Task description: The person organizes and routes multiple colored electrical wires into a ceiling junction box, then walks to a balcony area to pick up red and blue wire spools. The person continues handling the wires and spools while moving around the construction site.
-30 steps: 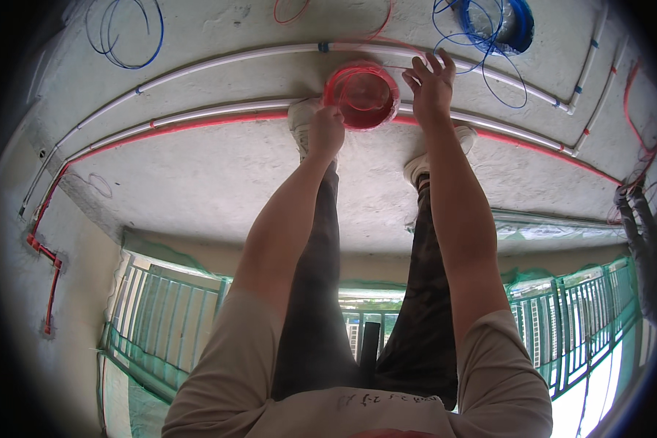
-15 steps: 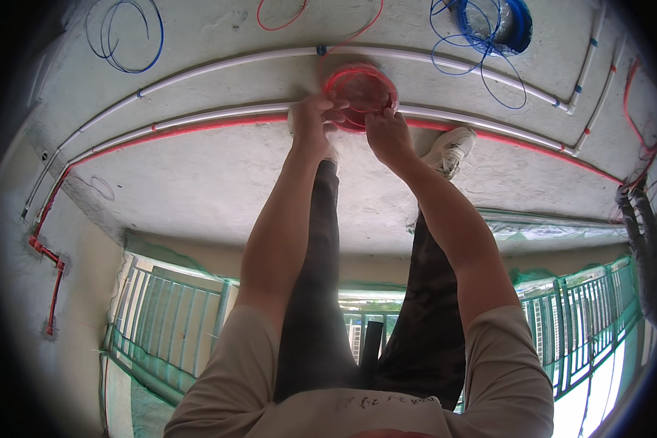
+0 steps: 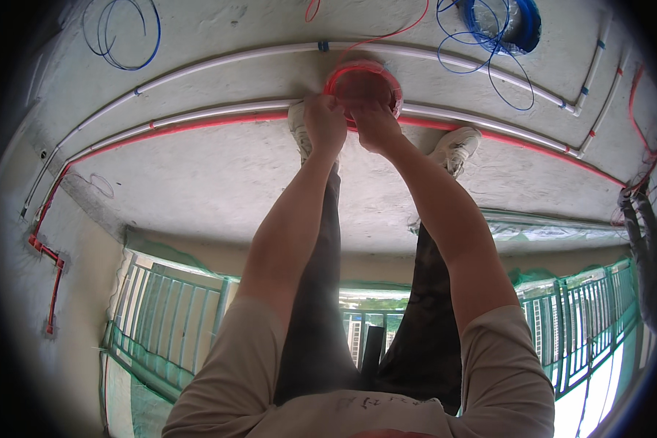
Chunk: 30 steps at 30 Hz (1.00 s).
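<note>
A round coil of red electrical wire [image 3: 396, 87], seemingly in glossy clear wrap, is between my feet, over the pipes on the floor. My left hand [image 3: 324, 123] is closed at its left near edge, fingers curled in. My right hand [image 3: 376, 128] is closed over the near side, its fingertips hidden against the coil. Both hands are close together, backs upward. A loose red wire [image 3: 394, 33] curves away from the coil's far side.
White conduits [image 3: 226, 61] and a red pipe [image 3: 507, 137] cross the floor. A blue wire coil [image 3: 527, 33] with loose loops is at far right, a loose blue wire [image 3: 158, 47] at far left. My shoes [image 3: 456, 148] flank the coil. Behind me stands a netted railing [image 3: 171, 306].
My left hand's spread fingers have curled in at the coil's edge. The right hand has moved slightly left and closer to it. The loose red wire has shifted right.
</note>
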Tool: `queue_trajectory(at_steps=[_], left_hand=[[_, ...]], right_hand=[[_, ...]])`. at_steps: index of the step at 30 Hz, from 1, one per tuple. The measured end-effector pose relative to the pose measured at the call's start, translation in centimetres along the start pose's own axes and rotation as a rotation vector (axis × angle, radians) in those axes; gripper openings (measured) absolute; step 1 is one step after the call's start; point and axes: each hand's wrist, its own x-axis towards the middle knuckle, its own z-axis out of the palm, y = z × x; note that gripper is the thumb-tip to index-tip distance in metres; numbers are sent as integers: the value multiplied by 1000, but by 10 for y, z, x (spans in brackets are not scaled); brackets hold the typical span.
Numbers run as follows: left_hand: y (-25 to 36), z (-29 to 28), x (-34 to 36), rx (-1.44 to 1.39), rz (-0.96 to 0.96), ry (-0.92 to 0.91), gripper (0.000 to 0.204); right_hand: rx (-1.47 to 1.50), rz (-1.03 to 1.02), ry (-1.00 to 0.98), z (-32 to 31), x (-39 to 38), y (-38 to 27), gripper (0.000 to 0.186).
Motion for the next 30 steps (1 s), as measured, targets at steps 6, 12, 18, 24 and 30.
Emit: queue_trajectory(at_steps=[6, 12, 18, 24, 30], left_hand=[[-5, 3, 7, 181, 92, 12, 6], [-9, 19, -9, 327, 17, -123, 9], [-14, 26, -17, 453, 116, -49, 6], [-14, 23, -15, 624, 173, -109, 11], [5, 17, -10, 701, 68, -188, 16]], right_hand=[[30, 50, -191, -3, 7, -5, 54], [305, 384, 169, -42, 11, -19, 42], [240, 257, 1069, -128, 88, 39, 59], [371, 255, 414, -185, 98, 57, 57], [199, 291, 667, -158, 35, 9, 50]])
